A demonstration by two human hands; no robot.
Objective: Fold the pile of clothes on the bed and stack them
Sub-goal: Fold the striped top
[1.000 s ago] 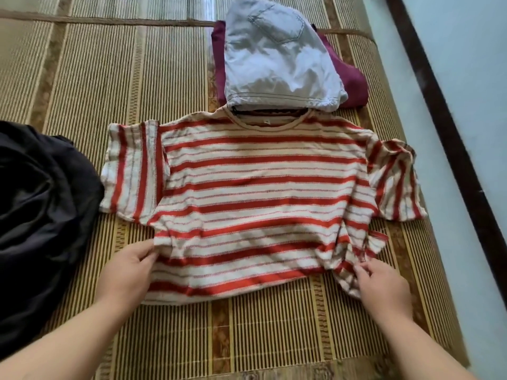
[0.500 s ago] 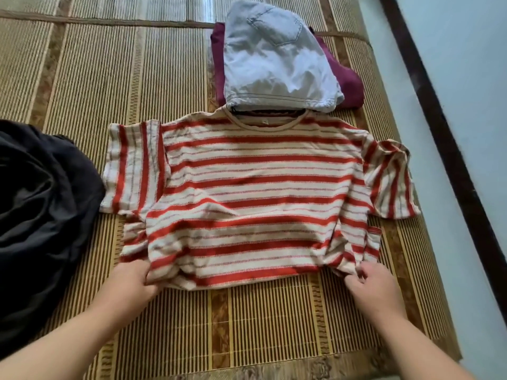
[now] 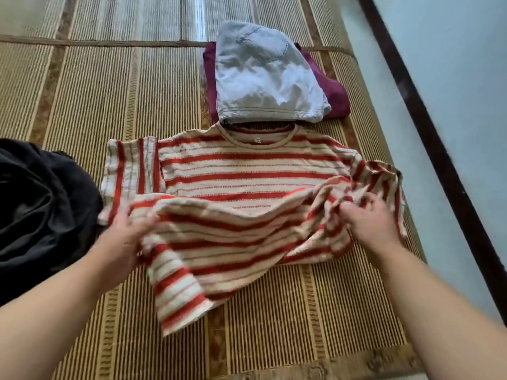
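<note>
Bamboo matting (image 3: 274, 325), ribbed in fine tan and brown slats, covered the bed nearest me. Above it my left hand (image 3: 129, 231) gripped the lower left part of the red-and-cream striped knit T-shirt (image 3: 247, 165), fingers curled into the cloth. My right hand (image 3: 367, 223) pinched a bunch of the same shirt at its right side. Both hands were blurred, so finer finger detail was unclear. Between them the soft, loosely knitted fabric sagged in a raised fold over the shirt's middle, and one corner hung toward me above the mat. The upper half lay flat, collar pointing away, sleeves spread to either side. Just beside the left sleeve sat a crumpled heap of smooth black cloth (image 3: 41, 209). Farther off, right at the collar, folded pale denim shorts (image 3: 263, 78) with a stitched back pocket rested on a folded maroon garment (image 3: 334, 94). Half a second earlier the hem had lain low on the mat under my hands. Now it was lifted and drawn toward the collar, while the stack and the black heap had not moved.
</note>
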